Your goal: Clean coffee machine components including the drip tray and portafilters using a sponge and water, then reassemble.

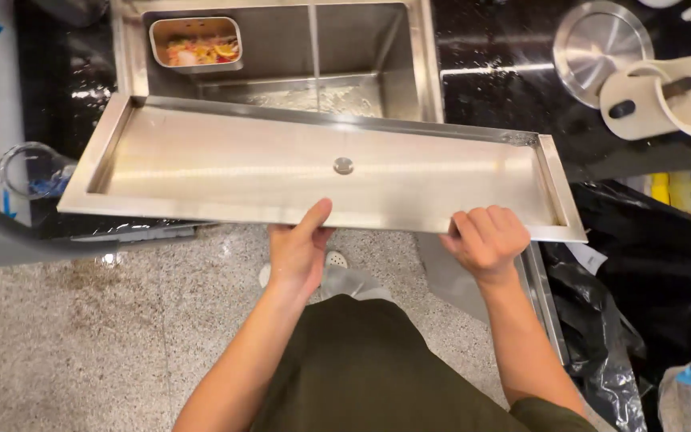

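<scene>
- Overhang on the far left: our long steel tray (pixel 225 172) juts out past the sink (pixel 421 56), held up only at its near rim, so it could dip and swing.
- Left hand (pixel 297 250) cups the rim from below, thumb pressed on top; that light pinch could slip on the metal.
- Right hand (pixel 485 238) is curled tight over the same rim, just above the black bags (pixel 641 296), which may snag a corner.

This is a kitchen. A deep stainless steel sink (pixel 377 72) holds a small steel strainer basket of food scraps (pixel 195 44), set into a wet black stone surface (pixel 497 56). A black rubbish bag (pixel 649 264) stands on the speckled terrazzo floor (pixel 105 344).
</scene>
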